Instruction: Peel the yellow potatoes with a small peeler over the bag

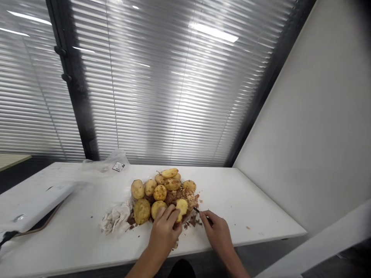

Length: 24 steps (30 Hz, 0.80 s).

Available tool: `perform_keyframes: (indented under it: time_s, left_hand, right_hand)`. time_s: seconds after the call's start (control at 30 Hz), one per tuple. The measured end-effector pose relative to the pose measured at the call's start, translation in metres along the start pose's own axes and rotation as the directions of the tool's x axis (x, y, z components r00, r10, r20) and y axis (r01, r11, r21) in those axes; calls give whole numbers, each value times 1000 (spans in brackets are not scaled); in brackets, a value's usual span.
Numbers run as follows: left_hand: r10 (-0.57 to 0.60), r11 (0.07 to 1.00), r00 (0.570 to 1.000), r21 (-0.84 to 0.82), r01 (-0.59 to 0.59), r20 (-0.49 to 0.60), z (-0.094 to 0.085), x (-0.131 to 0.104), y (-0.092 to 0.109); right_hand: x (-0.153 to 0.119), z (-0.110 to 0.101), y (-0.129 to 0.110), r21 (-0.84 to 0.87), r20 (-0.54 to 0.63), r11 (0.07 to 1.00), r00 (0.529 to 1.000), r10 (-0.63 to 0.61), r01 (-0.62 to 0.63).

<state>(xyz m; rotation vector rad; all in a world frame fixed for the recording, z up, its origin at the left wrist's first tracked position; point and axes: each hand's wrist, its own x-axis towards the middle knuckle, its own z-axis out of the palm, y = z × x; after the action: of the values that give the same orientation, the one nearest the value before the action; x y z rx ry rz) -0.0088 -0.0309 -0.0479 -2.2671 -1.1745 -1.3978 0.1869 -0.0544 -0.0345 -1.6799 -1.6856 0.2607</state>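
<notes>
My left hand (pixel 166 228) is closed around a peeled, pale yellow potato (pixel 182 207) near the front of the table. Just to the right, my right hand (pixel 216 231) grips a thin dark-handled tool (pixel 196 210), perhaps a knife or peeler; its tip is too small to make out and points toward the potato. Beyond both hands lies a heap of potatoes (pixel 142 211), several with brownish skin, one long yellow one (pixel 170 172) on top. Peelings (pixel 191 199) and dark scraps (pixel 193 221) are scattered among and beside them.
Crumpled white tissue (pixel 116 218) lies left of the heap. A clear plastic bag with a label (pixel 118 166) rests at the back. On the left is a long white device (pixel 37 210) with a cable. A white wall (pixel 313 116) borders the right; blinds (pixel 162 96) stand behind the white table (pixel 87 247).
</notes>
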Motion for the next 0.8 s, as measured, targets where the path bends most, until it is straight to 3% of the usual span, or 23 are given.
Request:
perform_keyframes:
  time_s: [0.13, 0.27, 0.53, 0.67, 0.8]
  left_hand:
    - [-85, 995, 996, -42, 86, 20, -10, 2, 4]
    - [-218, 974, 974, -50, 220, 55, -15, 3, 11]
    - [-224, 972, 974, 81, 222, 21, -13, -6, 19]
    - [-145, 980, 988, 129, 151, -54, -14, -18, 24]
    - [-93, 988, 992, 119, 103, -86, -17, -21, 25]
  right_hand:
    - [-1, 2, 0, 197, -25, 980, 1000, -8, 12]
    - [0, 3, 1, 275, 1, 961, 999, -39, 37]
    - [30, -1, 4, 290, 73, 942, 977, -198, 170]
    - [61, -8, -2, 314, 121, 889, 914, -387, 335]
    - [100, -8, -10, 369, 238, 788, 770, -592, 493]
